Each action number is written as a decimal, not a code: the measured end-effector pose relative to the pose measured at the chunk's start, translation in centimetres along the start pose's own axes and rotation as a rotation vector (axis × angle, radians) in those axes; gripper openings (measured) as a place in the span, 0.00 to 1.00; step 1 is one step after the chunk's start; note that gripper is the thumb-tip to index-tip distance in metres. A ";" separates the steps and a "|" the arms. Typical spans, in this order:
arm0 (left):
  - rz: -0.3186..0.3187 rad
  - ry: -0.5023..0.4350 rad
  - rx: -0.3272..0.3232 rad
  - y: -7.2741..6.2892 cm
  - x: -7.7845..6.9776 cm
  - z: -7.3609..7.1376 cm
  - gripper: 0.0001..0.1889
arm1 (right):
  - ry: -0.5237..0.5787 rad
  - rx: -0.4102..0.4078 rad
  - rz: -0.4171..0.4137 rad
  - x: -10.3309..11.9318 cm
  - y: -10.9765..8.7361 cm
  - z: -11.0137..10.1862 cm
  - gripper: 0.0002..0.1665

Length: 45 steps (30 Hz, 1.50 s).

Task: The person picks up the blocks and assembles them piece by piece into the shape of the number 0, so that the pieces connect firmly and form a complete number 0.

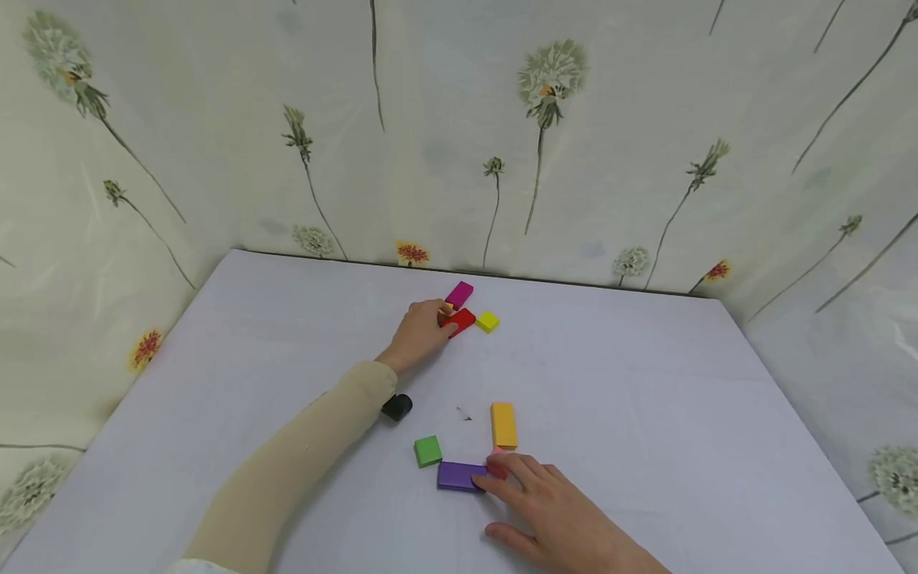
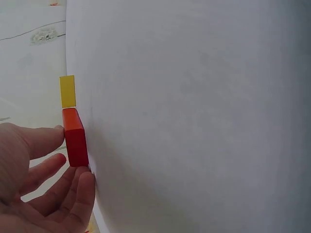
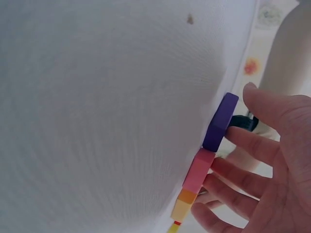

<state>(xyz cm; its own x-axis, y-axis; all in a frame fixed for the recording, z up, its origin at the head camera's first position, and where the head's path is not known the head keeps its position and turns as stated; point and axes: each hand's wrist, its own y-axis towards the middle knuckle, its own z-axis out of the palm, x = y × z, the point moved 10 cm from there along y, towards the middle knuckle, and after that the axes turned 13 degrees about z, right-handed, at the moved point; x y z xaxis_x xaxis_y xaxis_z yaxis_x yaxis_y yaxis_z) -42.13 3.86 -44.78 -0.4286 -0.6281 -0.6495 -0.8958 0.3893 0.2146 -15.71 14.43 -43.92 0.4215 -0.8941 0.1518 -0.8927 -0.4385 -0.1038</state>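
Toward the back — left fingers [image 2: 83, 200] hold the red block [image 2: 76, 147].

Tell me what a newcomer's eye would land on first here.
A newcomer's eye would probably go first to the red block, touched by the left hand near the far edge of the white table. Next comes the purple block, nearer the camera under the right hand's fingertips, with a green block just beyond its left end. Behind, a large dandelion stands out on the backdrop.
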 end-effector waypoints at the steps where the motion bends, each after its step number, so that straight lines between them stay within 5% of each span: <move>1: -0.001 0.002 0.000 0.0 0.0 0.0 0.17 | -0.002 -0.002 0.000 0.0 0.0 0.0 0.32; 18: 0.038 0.060 0.022 0.0 -1.1 0.3 0.23 | 0.011 0.063 0.040 -0.5 0.0 0.5 0.33; 32: 0.075 0.059 0.055 0.6 -2.1 1.0 0.18 | 0.020 0.065 0.042 -0.5 -0.1 0.5 0.33; 42: 0.125 0.084 0.191 0.9 -2.9 2.2 0.25 | 0.002 0.016 0.009 -0.2 -0.1 0.1 0.31; 45: 0.129 0.078 0.185 0.9 -3.1 2.2 0.23 | 0.003 0.019 0.010 -0.2 -0.1 0.1 0.31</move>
<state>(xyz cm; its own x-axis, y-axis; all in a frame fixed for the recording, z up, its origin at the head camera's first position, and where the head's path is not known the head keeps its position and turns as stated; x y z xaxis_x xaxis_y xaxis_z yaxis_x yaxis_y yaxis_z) -41.35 7.68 -44.21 -0.5521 -0.6126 -0.5656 -0.7993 0.5818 0.1502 -15.70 14.66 -44.05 0.4121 -0.8982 0.1533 -0.8936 -0.4312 -0.1243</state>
